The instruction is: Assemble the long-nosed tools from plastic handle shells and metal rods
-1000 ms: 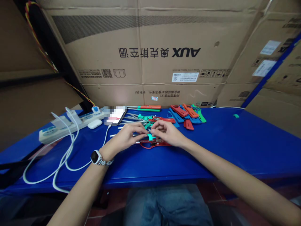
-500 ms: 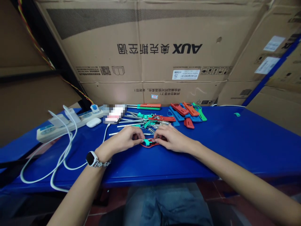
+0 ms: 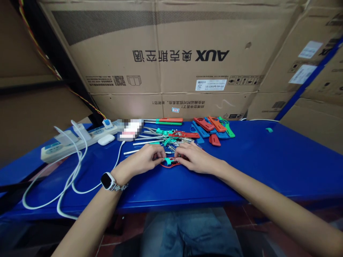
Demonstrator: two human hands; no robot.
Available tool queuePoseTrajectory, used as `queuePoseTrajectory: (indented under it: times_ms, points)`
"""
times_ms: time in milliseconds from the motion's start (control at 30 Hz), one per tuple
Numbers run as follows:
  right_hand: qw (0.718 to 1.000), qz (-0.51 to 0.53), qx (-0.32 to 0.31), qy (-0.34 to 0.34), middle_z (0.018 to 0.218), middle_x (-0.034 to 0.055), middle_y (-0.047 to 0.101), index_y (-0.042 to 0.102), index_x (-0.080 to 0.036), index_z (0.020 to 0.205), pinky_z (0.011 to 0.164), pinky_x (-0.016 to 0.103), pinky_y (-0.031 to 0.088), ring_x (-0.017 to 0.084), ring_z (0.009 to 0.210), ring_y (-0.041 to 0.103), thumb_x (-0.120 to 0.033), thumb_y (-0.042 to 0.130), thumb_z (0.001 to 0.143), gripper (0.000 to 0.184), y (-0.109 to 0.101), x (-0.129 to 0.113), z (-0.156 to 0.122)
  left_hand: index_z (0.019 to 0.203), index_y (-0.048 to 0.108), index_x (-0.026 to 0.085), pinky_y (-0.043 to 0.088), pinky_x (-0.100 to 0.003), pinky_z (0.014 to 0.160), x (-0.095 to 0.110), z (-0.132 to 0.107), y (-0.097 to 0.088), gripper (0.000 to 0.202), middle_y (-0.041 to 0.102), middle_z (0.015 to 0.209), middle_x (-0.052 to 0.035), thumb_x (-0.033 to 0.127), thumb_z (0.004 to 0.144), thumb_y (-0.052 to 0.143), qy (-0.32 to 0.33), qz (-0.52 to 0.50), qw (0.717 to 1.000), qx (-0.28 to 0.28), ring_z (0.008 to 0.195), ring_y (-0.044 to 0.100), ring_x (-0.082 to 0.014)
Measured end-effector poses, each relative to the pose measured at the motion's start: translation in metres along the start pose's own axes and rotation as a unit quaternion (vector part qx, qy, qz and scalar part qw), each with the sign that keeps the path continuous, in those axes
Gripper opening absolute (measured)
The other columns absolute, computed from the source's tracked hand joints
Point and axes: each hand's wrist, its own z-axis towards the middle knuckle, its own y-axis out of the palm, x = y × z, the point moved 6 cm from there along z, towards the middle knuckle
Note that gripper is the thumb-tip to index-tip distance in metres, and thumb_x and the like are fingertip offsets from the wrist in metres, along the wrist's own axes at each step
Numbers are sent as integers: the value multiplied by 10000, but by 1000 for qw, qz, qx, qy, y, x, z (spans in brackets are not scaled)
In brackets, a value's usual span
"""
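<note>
A red lighter handle shell [image 3: 166, 165] lies on the table between my two hands, with a teal trigger piece [image 3: 168, 161] set in its loop end. My left hand [image 3: 146, 157], a watch on its wrist, pinches at the left side of the trigger piece. From the right, my right hand [image 3: 194, 157] has its fingers closed over the shell and touches the dark part beside the trigger; its fingertips partly hide what they grip. Just beyond my hands lies a pile of metal lighter tubes [image 3: 146, 143], teal pieces and thin wires, with another red shell [image 3: 184, 134] on top.
Red, orange, blue and green shells [image 3: 214, 126] are heaped at the back right. Two long lighters [image 3: 168, 121] lie by the cardboard [image 3: 171, 71]. A power strip [image 3: 53, 151], white cables [image 3: 77, 171], white case [image 3: 106, 139] and blurred phone-like object [image 3: 130, 130] occupy the left.
Both hands stay at the red shell with only slight finger shifts. The left wrist has moved a little to the right.
</note>
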Motion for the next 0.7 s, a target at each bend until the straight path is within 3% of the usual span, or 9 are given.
queuePoseTrajectory:
  times_ms: [233,367,500,700]
  points:
    - [1000,-17,10,-13,911,40,660,566,-189,886,809,328,326,184,872,567,-197,484,972,119,3,0,2,838,670,150,377,-211,518,8,1,1,110,626,660,-4,203,875,581,-2,-22,1000,2,547,517,-111]
    - [997,-24,78,8,879,35,648,579,-191,904,820,324,350,187,877,574,-229,553,932,54,2,-6,2,807,681,147,371,-207,512,8,2,1,122,621,631,-1,199,867,588,-4,-27,1000,7,532,507,-108]
    - [992,-17,121,43,897,40,624,603,-188,939,705,290,376,183,818,570,-334,632,865,166,8,-14,4,790,681,150,382,-207,526,6,2,1,104,635,651,2,183,850,603,-3,-26,1000,11,542,516,-106]
    - [990,-5,127,68,854,34,603,598,-179,862,662,267,387,168,777,564,-224,607,833,54,16,-18,10,912,676,170,438,-234,621,5,-8,-5,99,645,804,-7,252,865,646,20,-13,999,34,669,566,-131]
